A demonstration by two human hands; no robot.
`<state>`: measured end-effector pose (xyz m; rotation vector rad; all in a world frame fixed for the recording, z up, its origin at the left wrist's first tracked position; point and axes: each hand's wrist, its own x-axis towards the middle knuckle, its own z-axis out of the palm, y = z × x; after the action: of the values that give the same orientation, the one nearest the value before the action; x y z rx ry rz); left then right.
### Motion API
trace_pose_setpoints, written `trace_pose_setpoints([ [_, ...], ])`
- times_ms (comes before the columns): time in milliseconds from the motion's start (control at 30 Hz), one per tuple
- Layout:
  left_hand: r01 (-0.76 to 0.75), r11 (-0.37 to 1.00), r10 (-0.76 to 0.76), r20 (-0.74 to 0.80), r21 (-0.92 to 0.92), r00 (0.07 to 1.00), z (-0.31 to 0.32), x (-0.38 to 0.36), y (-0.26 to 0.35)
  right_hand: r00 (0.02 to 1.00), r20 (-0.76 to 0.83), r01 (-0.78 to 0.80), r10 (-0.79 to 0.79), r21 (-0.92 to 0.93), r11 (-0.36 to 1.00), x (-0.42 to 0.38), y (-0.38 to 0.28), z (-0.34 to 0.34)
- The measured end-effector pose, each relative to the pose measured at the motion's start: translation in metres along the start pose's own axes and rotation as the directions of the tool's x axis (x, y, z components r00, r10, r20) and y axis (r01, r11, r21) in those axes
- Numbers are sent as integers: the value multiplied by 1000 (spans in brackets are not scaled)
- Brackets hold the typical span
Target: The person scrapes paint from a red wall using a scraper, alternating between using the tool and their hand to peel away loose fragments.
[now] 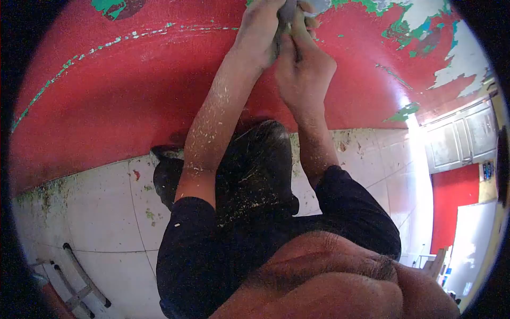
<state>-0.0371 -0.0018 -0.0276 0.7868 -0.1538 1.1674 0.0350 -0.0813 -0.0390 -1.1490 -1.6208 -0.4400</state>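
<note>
At the top edge, my left hand (259, 33) and my right hand (306, 72) are close together against the red wall (143, 85). Both have their fingers wrapped around a grey scraper (287, 11). Its upper part is cut off by the frame, and fingers hide most of the rest. Around the hands the red paint is broken, baring green and whitish layers (419, 26). Pale paint flakes cling to my left forearm (212, 114) and dark clothing.
White floor tiles (101, 218) with scattered paint flakes run along the wall's foot. Ladder-like metal legs (85, 276) with dark edges lie at the lower left. On the right are a pale panelled door (459, 138) and another red surface (454, 196).
</note>
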Motion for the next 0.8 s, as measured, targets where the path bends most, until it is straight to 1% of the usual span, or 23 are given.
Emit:
trace_pose_setpoints([
  [33,-21,1000,21,19,-5,1000,1,1,2,995,-51,77,-82,-86,993,3,-4,4],
  [67,-49,999,50,42,-8,998,1,3,5,999,-6,36,-37,-99,994,2,-6,0],
  [167,43,998,-42,-30,38,999,3,3,4,987,97,-117,129,-124,985,0,-17,-10],
  [233,-15,993,16,-11,115,1000,6,10,13,960,134,-229,245,-124,966,13,-19,-8],
  [267,-50,988,49,8,148,999,10,16,16,980,104,-151,168,-154,976,16,-18,-9],
  [333,42,998,-39,51,-55,998,11,9,6,998,62,0,14,-221,975,16,-20,-10],
  [367,78,987,-67,81,-142,994,14,8,7,997,75,-8,25,-225,974,19,-15,-10],
  [400,124,986,-130,-49,-114,990,25,6,6,994,97,-26,49,-228,973,18,-13,-15],
  [467,19,999,-20,-19,-47,1000,23,11,11,973,145,-169,181,-88,982,16,-17,-18],
  [500,-38,999,39,21,-16,999,25,24,13,974,135,-162,180,-133,978,25,-24,-16],
  [533,-61,997,59,24,52,998,22,32,17,973,134,-162,188,-187,969,31,-30,-16],
  [567,-4,1000,5,29,-27,1000,21,26,6,969,140,-167,205,-242,956,30,-33,-19],
  [600,41,995,-37,41,-96,998,18,21,-6,997,51,64,-53,-262,963,19,-12,-20],
  [633,80,984,-73,54,-158,996,19,15,-7,999,54,20,-8,-229,973,17,-9,-20],
  [667,126,988,-124,23,-86,992,20,13,-5,997,64,-26,39,-198,980,14,-7,-21],
  [700,42,997,-39,43,-62,998,23,18,0,993,73,-76,89,-171,982,11,-6,-22],
  [767,-121,992,123,91,-29,988,21,34,7,991,99,-72,91,-184,980,16,-18,-22],
  [800,-73,994,81,107,-80,991,18,36,7,989,116,-66,90,-190,980,18,-21,-24],
])
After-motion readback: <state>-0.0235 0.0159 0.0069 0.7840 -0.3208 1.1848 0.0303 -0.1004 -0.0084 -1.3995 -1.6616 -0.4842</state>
